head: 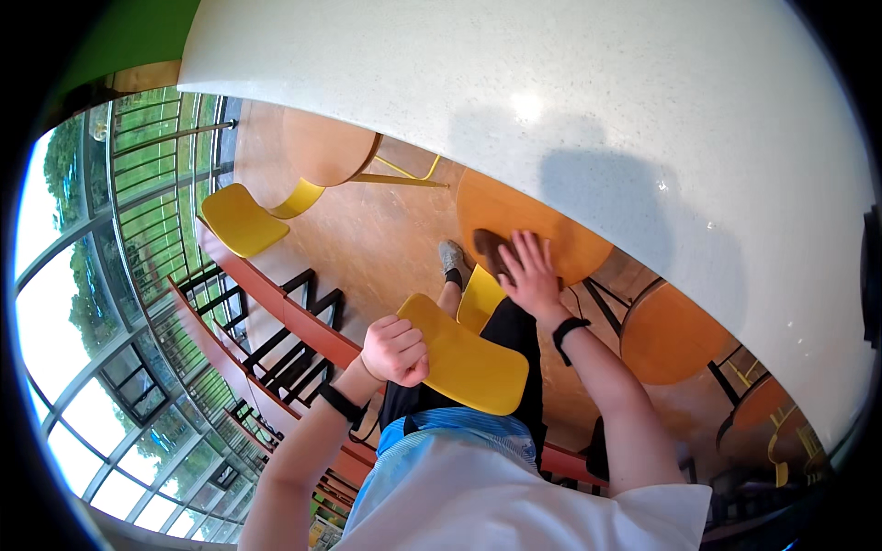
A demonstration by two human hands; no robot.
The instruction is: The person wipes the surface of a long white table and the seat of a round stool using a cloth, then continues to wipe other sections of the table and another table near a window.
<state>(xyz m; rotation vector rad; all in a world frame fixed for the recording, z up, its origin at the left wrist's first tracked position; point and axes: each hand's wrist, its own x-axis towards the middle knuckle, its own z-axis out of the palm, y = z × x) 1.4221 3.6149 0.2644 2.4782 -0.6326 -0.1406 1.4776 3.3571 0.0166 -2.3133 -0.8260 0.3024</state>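
Observation:
My right hand lies with spread fingers on a dark brown cloth. Under that cloth is a round orange wooden top, partly hidden by the edge of a white speckled counter. Closed into a fist, my left hand overlaps the left edge of a yellow chair backrest in front of my body. Whether its fingers touch the backrest is hidden. The chair's yellow seat shows beyond it. Each wrist wears a black band.
More round orange tops stand along the counter edge at right. At left are a round wooden table, another yellow chair and a long red-edged table on black legs. Behind these, a railing runs along tall windows.

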